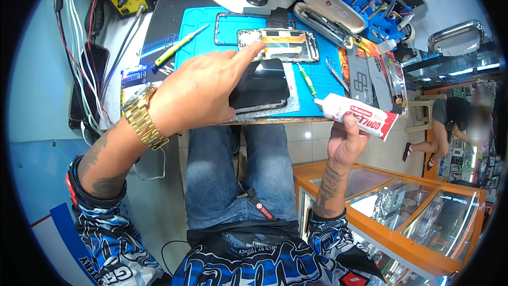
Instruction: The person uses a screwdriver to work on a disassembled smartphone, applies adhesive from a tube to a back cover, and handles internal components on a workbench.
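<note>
Glue tube (pixel 361 116), white with red print, sits clenched in my right hand (pixel 345 143) just off the near right edge of the tabletop (pixel 159 37), nozzle pointing left. My left hand (pixel 198 92) lies flat over the dark phone screen (pixel 260 86) at the near edge, index finger stretched out and touching the opened phone frame (pixel 280 45) on the blue mat (pixel 317 69); it grips nothing. A green screwdriver (pixel 306 79) lies just right of the screen.

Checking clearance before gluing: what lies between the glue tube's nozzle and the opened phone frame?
In the head view, a green-handled screwdriver lies on the blue mat between glue tube and phone frame.
</note>
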The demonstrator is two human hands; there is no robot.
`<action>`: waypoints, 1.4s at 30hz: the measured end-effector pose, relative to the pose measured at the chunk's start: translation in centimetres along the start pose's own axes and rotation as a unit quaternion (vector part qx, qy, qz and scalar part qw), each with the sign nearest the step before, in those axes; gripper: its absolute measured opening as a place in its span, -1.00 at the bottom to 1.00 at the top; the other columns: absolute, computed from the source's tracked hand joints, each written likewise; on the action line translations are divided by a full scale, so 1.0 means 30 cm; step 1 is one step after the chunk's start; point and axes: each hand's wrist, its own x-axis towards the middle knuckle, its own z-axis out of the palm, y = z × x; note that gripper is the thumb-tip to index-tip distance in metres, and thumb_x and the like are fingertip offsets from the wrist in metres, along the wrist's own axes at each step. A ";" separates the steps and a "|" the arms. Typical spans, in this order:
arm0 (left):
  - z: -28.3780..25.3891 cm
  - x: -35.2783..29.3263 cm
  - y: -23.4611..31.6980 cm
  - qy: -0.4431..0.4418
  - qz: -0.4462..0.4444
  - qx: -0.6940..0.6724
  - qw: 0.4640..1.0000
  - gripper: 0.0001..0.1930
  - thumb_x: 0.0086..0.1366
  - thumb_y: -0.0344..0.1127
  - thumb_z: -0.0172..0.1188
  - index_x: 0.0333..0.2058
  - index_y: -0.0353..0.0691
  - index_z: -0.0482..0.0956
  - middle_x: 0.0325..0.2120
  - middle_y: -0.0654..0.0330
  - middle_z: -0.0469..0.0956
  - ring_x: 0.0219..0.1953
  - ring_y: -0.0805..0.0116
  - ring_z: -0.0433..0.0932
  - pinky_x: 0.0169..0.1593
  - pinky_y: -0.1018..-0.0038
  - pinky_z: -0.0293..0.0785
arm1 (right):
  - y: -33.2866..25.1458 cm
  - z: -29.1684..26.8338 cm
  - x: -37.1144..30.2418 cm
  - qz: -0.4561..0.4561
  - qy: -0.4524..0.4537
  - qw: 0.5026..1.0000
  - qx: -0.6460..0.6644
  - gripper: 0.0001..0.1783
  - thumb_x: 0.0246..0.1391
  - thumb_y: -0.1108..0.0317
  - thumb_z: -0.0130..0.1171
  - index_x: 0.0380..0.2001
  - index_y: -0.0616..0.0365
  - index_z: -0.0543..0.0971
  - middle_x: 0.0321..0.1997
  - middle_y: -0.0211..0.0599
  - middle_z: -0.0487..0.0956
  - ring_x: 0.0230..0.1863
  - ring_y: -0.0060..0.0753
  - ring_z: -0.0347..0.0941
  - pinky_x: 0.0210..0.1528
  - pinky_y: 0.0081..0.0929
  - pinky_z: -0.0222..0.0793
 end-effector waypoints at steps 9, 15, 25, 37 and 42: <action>0.005 0.008 0.024 -0.015 0.005 0.013 1.000 0.16 -0.13 -0.45 0.47 0.47 -0.12 0.02 0.01 -0.17 0.54 0.04 -0.17 0.56 0.14 0.16 0.49 | -0.002 0.041 -0.005 0.017 -0.293 0.956 -0.001 -0.64 -0.13 0.33 0.45 -0.25 0.19 0.58 -0.28 -0.16 0.60 -0.21 -0.28 0.59 0.52 0.42 -0.10; 0.024 0.019 0.014 -0.017 0.006 0.019 1.000 0.16 -0.12 -0.42 0.47 0.47 -0.13 0.00 0.01 -0.20 0.54 0.04 -0.17 0.56 0.11 0.14 0.49 | 0.026 0.095 0.016 -0.013 -0.367 0.925 -0.091 -0.68 -0.24 0.53 0.44 -0.31 0.21 0.63 -0.27 -0.18 0.65 -0.16 -0.28 0.61 0.52 0.38 -0.05; 0.036 0.019 0.013 -0.005 0.013 0.015 1.000 0.14 -0.11 -0.40 0.46 0.46 -0.12 0.01 -0.03 -0.19 0.57 -0.01 -0.20 0.57 0.08 0.11 0.50 | 0.017 0.103 -0.044 0.001 -0.381 0.915 -0.134 -0.69 -0.18 0.53 0.51 -0.29 0.16 0.67 -0.24 -0.33 0.68 -0.11 -0.41 0.62 0.55 0.19 -0.01; 0.049 0.024 0.010 -0.017 0.039 0.039 0.998 0.14 -0.10 -0.39 0.47 0.46 -0.14 0.01 -0.02 -0.19 0.55 0.03 -0.17 0.55 0.13 0.12 0.47 | -0.084 0.045 -0.145 0.131 -0.149 0.979 0.047 -0.55 0.00 0.37 0.36 -0.02 0.29 0.55 -0.16 -0.13 0.59 -0.16 -0.23 0.59 0.00 0.00 0.60; 0.033 0.031 0.038 -0.046 0.053 0.044 0.997 0.15 -0.09 -0.36 0.50 0.47 -0.13 0.01 -0.04 -0.17 0.55 0.00 -0.16 0.55 0.13 0.13 0.47 | -0.296 0.051 -0.025 0.013 -0.005 0.985 -0.175 -0.41 0.25 0.40 0.30 0.29 0.37 0.41 -0.34 -0.34 0.61 -0.64 -0.76 0.20 -0.63 -0.60 0.43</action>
